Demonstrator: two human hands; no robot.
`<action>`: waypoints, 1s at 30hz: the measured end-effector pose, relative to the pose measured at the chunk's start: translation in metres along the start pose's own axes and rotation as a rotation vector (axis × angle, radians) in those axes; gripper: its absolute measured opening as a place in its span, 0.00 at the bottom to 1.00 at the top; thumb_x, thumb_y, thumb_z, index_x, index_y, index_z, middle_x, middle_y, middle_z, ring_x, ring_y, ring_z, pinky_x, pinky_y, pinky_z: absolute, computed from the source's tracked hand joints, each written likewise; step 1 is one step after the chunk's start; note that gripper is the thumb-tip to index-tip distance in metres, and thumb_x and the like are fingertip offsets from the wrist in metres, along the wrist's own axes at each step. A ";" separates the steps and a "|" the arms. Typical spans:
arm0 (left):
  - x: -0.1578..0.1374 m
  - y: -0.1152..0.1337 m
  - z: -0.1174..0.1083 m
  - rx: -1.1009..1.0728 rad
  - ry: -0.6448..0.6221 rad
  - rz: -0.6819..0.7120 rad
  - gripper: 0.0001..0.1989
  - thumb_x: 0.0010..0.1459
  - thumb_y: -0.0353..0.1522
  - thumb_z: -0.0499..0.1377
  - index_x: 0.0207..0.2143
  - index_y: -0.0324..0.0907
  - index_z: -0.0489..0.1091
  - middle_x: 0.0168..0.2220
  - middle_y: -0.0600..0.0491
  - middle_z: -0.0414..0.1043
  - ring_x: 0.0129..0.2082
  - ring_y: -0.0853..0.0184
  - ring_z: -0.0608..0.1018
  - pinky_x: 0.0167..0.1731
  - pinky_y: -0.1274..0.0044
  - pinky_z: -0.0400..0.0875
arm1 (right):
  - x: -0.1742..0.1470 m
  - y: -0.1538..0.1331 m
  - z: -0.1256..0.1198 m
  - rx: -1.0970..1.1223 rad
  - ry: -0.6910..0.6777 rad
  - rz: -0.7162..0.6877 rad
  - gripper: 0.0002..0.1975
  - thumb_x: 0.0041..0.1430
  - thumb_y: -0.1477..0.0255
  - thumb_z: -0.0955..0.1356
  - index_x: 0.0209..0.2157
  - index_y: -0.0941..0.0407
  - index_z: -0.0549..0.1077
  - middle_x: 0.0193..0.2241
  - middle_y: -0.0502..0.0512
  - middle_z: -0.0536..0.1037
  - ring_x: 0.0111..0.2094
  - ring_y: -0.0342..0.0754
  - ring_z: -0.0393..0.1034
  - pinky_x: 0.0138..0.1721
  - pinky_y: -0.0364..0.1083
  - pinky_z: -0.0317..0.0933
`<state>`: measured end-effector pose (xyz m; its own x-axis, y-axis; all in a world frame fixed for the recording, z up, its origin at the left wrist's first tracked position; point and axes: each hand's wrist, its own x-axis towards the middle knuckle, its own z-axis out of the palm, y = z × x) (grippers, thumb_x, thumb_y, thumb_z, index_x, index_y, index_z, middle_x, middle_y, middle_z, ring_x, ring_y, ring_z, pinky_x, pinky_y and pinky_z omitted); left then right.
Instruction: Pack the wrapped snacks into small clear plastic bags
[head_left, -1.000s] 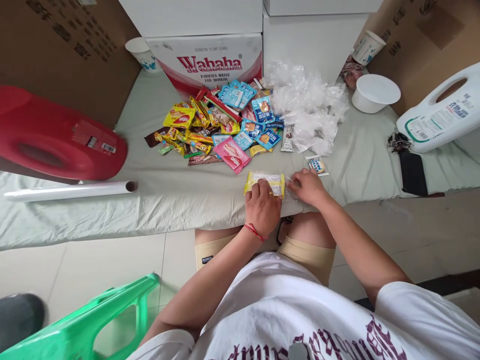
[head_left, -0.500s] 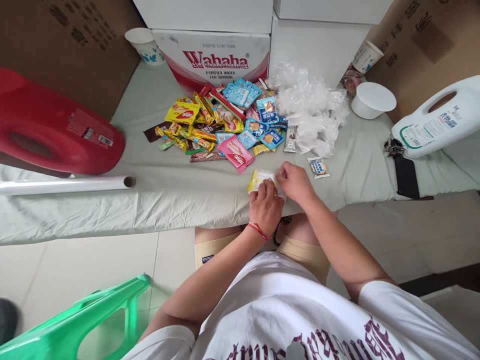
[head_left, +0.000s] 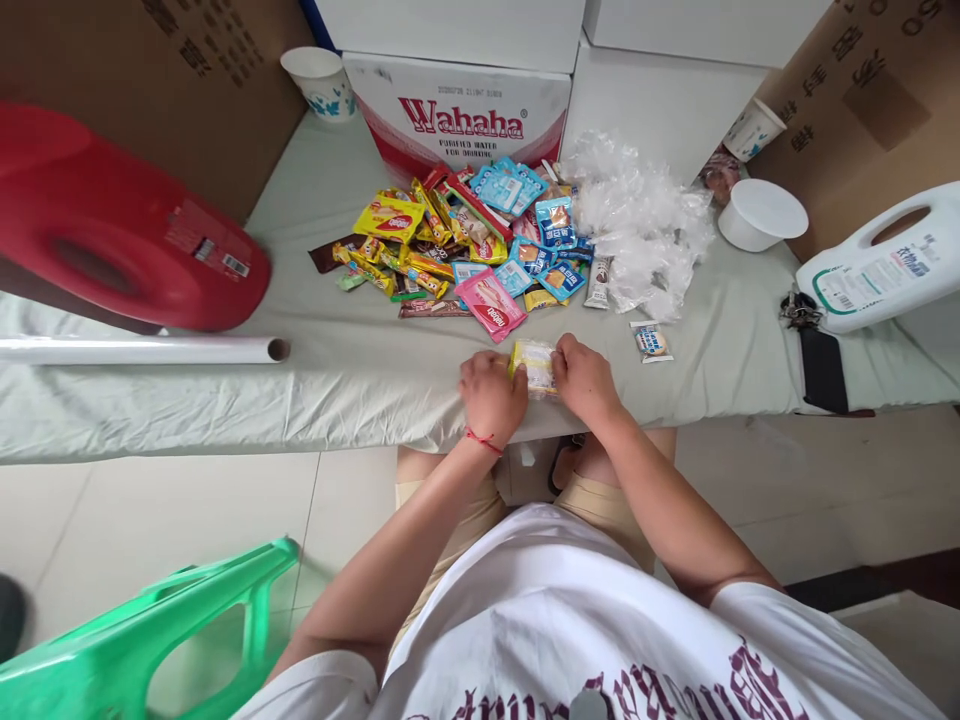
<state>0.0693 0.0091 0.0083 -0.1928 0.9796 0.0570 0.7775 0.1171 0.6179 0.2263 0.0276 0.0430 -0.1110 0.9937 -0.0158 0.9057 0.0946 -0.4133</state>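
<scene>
Our left hand [head_left: 492, 396] sits knuckles up, fingers curled under in a loose fist, a red string round its wrist. Our right hand [head_left: 585, 378] lies just beside it, fingers bent and fingertips pinched inward toward the left. Both forearms run up from our lap and draw close at the hands, elbows spread wide apart. Our bare knees show below the wrists.

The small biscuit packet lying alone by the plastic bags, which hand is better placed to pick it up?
Probably the right hand. The biscuit packet lies just beyond it on that side, with bare sheet between, while the left hand sits across the yellow packet both hands grip.
</scene>
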 end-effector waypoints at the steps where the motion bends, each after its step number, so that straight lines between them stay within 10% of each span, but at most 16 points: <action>1: 0.000 0.006 0.003 -0.029 -0.031 0.003 0.12 0.62 0.34 0.58 0.46 0.39 0.74 0.51 0.37 0.73 0.55 0.45 0.73 0.54 0.55 0.70 | -0.002 0.002 0.000 0.050 0.016 0.001 0.10 0.71 0.71 0.58 0.41 0.55 0.69 0.36 0.63 0.80 0.37 0.56 0.75 0.37 0.48 0.62; 6: -0.018 0.041 0.010 -0.305 0.050 0.125 0.19 0.61 0.31 0.60 0.54 0.40 0.67 0.51 0.41 0.72 0.51 0.56 0.76 0.52 0.64 0.72 | -0.023 0.021 0.001 0.605 -0.012 0.154 0.16 0.71 0.56 0.58 0.42 0.52 0.68 0.31 0.55 0.78 0.34 0.53 0.75 0.37 0.49 0.68; 11: -0.050 0.061 0.029 -0.008 0.026 0.622 0.13 0.68 0.29 0.55 0.51 0.46 0.73 0.56 0.43 0.74 0.62 0.53 0.72 0.58 0.59 0.65 | -0.050 0.041 0.003 1.443 -0.130 0.337 0.33 0.64 0.39 0.59 0.47 0.53 0.73 0.42 0.59 0.82 0.48 0.54 0.77 0.43 0.51 0.75; 17: -0.055 0.058 0.046 -0.124 -0.132 1.028 0.19 0.67 0.26 0.53 0.57 0.44 0.72 0.61 0.43 0.73 0.67 0.56 0.69 0.63 0.61 0.66 | -0.060 0.058 0.001 1.899 0.091 0.568 0.19 0.51 0.61 0.79 0.42 0.54 0.79 0.38 0.54 0.85 0.53 0.55 0.78 0.53 0.50 0.75; 21: -0.041 0.033 0.011 -0.217 -0.148 0.972 0.23 0.66 0.25 0.54 0.62 0.45 0.67 0.60 0.41 0.72 0.65 0.56 0.70 0.60 0.62 0.72 | -0.053 0.099 -0.034 1.718 0.382 0.432 0.20 0.50 0.62 0.80 0.43 0.54 0.80 0.44 0.56 0.85 0.52 0.57 0.79 0.55 0.55 0.75; 30: 0.003 -0.104 -0.056 0.228 0.377 0.483 0.09 0.60 0.34 0.62 0.44 0.50 0.76 0.42 0.51 0.79 0.43 0.56 0.80 0.45 0.62 0.79 | 0.013 0.261 -0.124 1.394 0.777 0.460 0.16 0.50 0.67 0.80 0.38 0.57 0.77 0.42 0.57 0.84 0.44 0.54 0.81 0.40 0.52 0.79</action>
<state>-0.0458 -0.0090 -0.0124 0.0460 0.8110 0.5832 0.9285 -0.2500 0.2745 0.5118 0.0730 0.0478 0.6491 0.7530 -0.1081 -0.2823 0.1065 -0.9534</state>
